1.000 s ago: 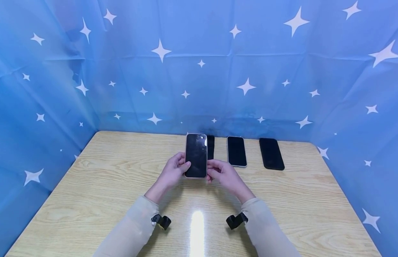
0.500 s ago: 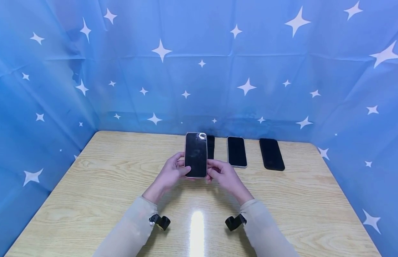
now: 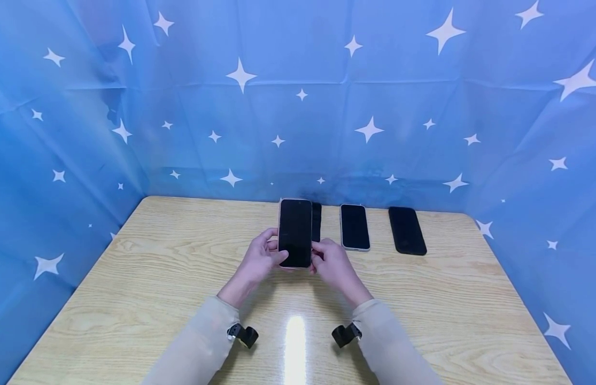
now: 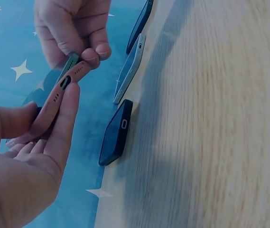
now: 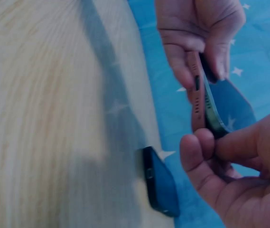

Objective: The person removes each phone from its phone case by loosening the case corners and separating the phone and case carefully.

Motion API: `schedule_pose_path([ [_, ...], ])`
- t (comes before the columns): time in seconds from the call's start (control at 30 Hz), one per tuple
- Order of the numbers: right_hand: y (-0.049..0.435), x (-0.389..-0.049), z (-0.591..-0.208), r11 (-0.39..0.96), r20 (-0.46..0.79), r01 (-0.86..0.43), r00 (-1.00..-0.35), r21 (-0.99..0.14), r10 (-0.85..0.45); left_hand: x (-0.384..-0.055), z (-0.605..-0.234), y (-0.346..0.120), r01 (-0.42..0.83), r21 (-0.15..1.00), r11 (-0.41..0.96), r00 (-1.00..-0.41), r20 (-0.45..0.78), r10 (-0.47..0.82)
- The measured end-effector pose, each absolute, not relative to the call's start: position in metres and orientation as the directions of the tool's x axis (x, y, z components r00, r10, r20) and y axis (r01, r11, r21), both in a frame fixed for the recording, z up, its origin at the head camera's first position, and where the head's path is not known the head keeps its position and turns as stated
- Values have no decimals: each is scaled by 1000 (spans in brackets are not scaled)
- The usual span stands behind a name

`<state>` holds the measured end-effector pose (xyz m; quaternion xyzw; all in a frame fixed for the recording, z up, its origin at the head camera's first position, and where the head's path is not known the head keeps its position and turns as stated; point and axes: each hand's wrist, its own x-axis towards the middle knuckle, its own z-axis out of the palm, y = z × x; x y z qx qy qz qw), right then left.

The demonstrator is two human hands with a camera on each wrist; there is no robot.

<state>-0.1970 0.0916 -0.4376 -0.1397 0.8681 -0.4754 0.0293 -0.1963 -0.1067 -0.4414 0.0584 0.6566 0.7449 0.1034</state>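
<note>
My left hand (image 3: 256,262) holds a dark-screened smartphone (image 3: 295,230) raised over the table, thumb on the lower left of the screen and fingers behind. A pink phone case (image 4: 49,111) is around the phone. At the lower right corner my right hand (image 3: 333,263) pinches the case between thumb and fingers. In the right wrist view the case stands apart from the phone's green edge (image 5: 212,113) at that corner; the left wrist view shows the case bent away there too. The back of the phone is hidden.
Behind the held phone lies a black phone (image 3: 316,222), partly covered. To its right are a light-edged phone (image 3: 354,227) and another black phone (image 3: 407,230), near the far edge of the wooden table (image 3: 148,283). A blue star-printed curtain (image 3: 298,112) surrounds the table.
The held phone has shifted slightly right and the light's reflection has gone from its screen. My right hand and forearm have moved a little left.
</note>
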Motion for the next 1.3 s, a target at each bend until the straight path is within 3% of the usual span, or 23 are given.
schedule_pose_path([
  [0.2,93,-198,-425,588,31,-236,-941,-773,-338,-194,-440,-104,-57,996,-67,-982,-44,184],
  [0.4,90,-197,-424,594,-24,-155,-959,-789,-282,-194,-440,-100,-43,999,-9,-988,-42,147],
  [0.83,90,-198,-430,463,-112,5,-973,-886,-203,-194,-438,-102,-81,997,-9,-993,-80,88],
  [1.3,99,-200,-437,417,-54,-76,-955,-906,-292,-196,-443,-103,-87,995,50,-996,-88,5],
])
